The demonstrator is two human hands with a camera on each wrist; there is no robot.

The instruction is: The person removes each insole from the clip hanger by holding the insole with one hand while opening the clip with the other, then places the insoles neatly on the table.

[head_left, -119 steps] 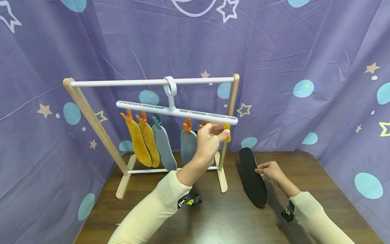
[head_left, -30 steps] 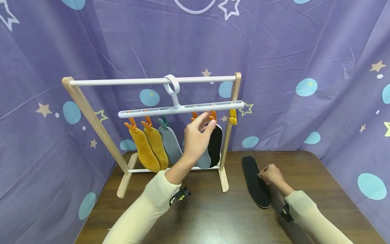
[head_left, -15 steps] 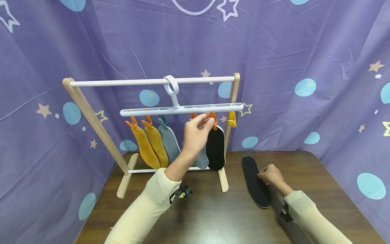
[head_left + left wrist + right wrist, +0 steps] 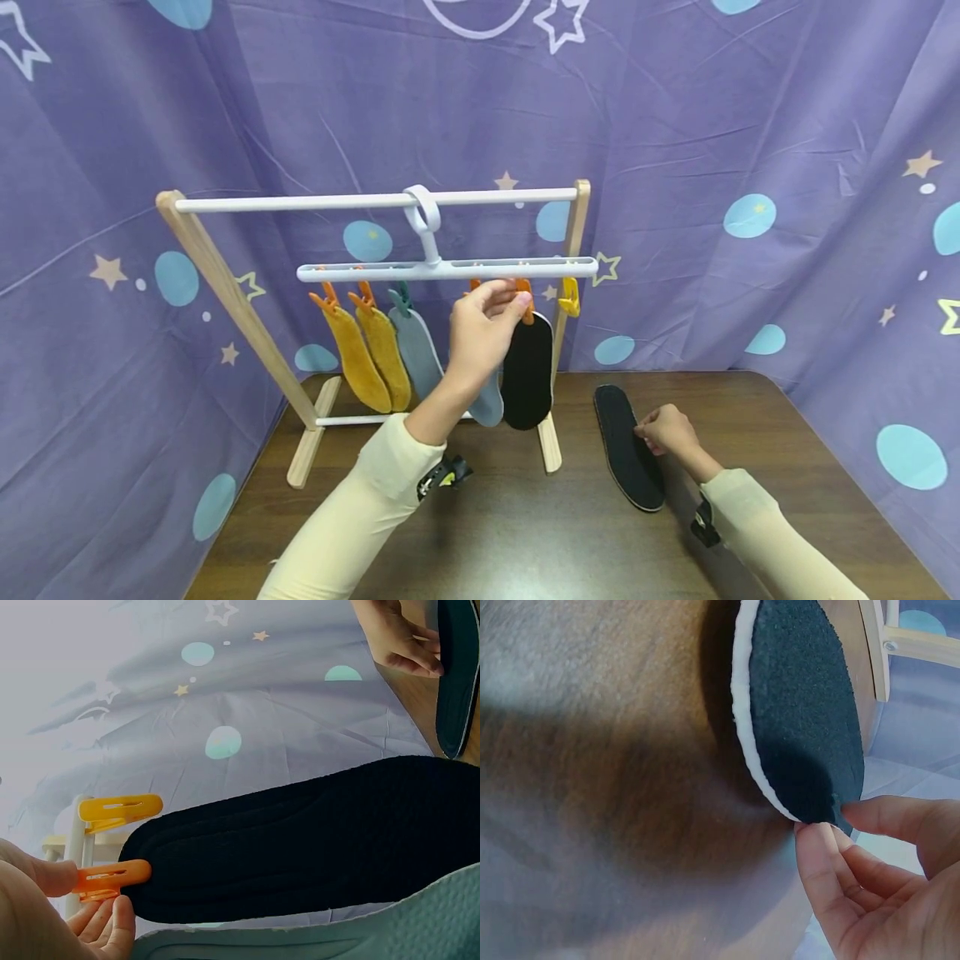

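Note:
My left hand [image 4: 478, 337] pinches an orange clothespin [image 4: 118, 876] between thumb and fingers, under the white hanger bar [image 4: 442, 269]. That clothespin bites the top of a hanging black insole [image 4: 528, 375]. Beside it a grey-blue insole [image 4: 489, 402] hangs partly hidden behind my left hand. To the right, a yellow clothespin [image 4: 570, 297] dangles with nothing clipped in it. Low over the table on the right, my right hand [image 4: 666, 429] pinches the edge of another black insole [image 4: 802, 712], whose white rim shows in the right wrist view.
A wooden rack [image 4: 240, 308] with a white top rod [image 4: 300, 203] carries the hanger. Left on the bar hang two mustard insoles [image 4: 356, 362] and one grey-blue insole [image 4: 414, 346]. Purple patterned cloth [image 4: 675, 167] surrounds the brown table [image 4: 525, 533].
My left hand has gone from the yellow clothespin leftward to the orange one. The hanger, tilted down at its right end before, is now nearly level. My right hand's insole has lowered slightly.

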